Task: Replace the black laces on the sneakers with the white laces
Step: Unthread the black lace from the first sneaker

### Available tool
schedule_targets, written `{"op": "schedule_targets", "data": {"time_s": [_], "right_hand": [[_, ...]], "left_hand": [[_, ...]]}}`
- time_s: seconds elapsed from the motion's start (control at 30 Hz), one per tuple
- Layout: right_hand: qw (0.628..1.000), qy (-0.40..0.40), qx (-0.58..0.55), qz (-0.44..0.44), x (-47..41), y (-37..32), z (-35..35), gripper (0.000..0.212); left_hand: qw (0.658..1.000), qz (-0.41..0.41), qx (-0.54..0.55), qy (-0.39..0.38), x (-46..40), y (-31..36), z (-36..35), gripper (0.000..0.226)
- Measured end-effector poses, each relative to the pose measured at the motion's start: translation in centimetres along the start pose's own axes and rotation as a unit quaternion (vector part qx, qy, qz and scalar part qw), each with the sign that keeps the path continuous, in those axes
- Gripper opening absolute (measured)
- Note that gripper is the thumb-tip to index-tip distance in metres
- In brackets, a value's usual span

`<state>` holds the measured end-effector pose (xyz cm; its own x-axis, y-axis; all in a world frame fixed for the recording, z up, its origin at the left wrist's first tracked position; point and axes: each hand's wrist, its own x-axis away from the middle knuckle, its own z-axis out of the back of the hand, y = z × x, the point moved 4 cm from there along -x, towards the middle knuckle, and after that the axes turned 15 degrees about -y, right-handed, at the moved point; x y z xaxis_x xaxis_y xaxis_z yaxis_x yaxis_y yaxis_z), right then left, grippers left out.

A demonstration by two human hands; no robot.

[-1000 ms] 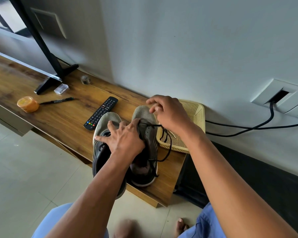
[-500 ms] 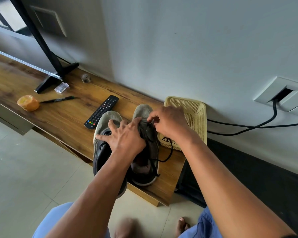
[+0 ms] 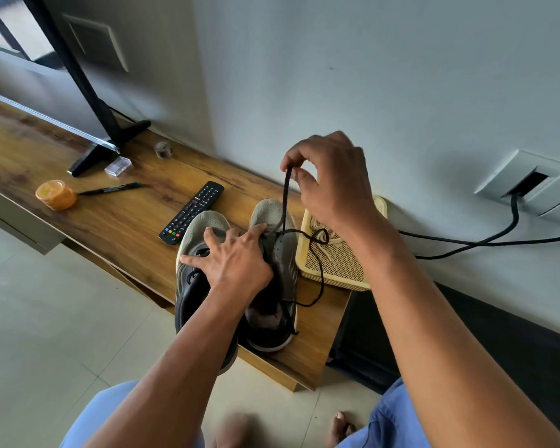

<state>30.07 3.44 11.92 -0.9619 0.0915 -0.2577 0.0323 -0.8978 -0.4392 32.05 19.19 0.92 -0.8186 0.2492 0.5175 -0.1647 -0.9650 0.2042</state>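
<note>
Step in hand: black lace (image 3: 317, 253) being unthreaded from rt sneaker (image 3: 283, 253). Lace end is pinched in right hand (image 3: 330, 179), raised above toe; shoes are pressed down by left hand (image 3: 236, 257), fingers spread. Next: remaining eyelets to be cleared; white laces (image 3: 328, 236) wait in basket (image 3: 337, 270) under rt wrist.

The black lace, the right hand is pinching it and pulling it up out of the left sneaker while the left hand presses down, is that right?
Not quite. The head view shows the right hand pinching the black lace and pulling it up out of the right sneaker, not the left one. The left hand does press down.
</note>
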Motion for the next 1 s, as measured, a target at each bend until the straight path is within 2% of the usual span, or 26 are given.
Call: {"op": "schedule_targets", "data": {"time_s": [0.13, 0.2, 0.37, 0.47, 0.63, 0.7, 0.87, 1.0], "right_hand": [[0.986, -0.143, -0.068, -0.051, 0.7, 2.3, -3.2, 0.039], [0.984, -0.154, -0.039, -0.083, 1.0, 3.6, -4.5, 0.043], [0.973, -0.174, 0.049, -0.141, 1.6, 4.4, -7.0, 0.023], [0.966, -0.202, 0.061, -0.147, 1.9, 4.0, -8.4, 0.012], [0.960, -0.225, 0.098, -0.136, 2.1, 3.0, -8.5, 0.010], [0.960, -0.225, 0.107, -0.127, 2.1, 2.9, -8.5, 0.013], [0.974, -0.177, 0.092, -0.103, 1.8, 2.7, -8.3, 0.004], [0.998, -0.031, 0.006, -0.052, 0.5, 1.6, -5.4, 0.008]], "left_hand": [[1.000, 0.004, 0.000, 0.003, 0.0, 0.0, 0.0, 0.091], [1.000, 0.006, -0.001, 0.002, -0.1, 0.0, 0.0, 0.091], [1.000, 0.004, 0.000, 0.004, -0.2, 0.0, 0.0, 0.088], [1.000, 0.003, -0.002, 0.006, -0.2, -0.1, -0.1, 0.087], [1.000, 0.003, -0.004, 0.007, -0.3, -0.1, -0.1, 0.086], [1.000, 0.001, -0.004, 0.006, -0.3, -0.1, 0.0, 0.086], [1.000, 0.001, -0.008, 0.002, -0.1, -0.1, 0.0, 0.090], [1.000, 0.002, -0.010, -0.003, -0.2, 0.0, 0.0, 0.093]]}}
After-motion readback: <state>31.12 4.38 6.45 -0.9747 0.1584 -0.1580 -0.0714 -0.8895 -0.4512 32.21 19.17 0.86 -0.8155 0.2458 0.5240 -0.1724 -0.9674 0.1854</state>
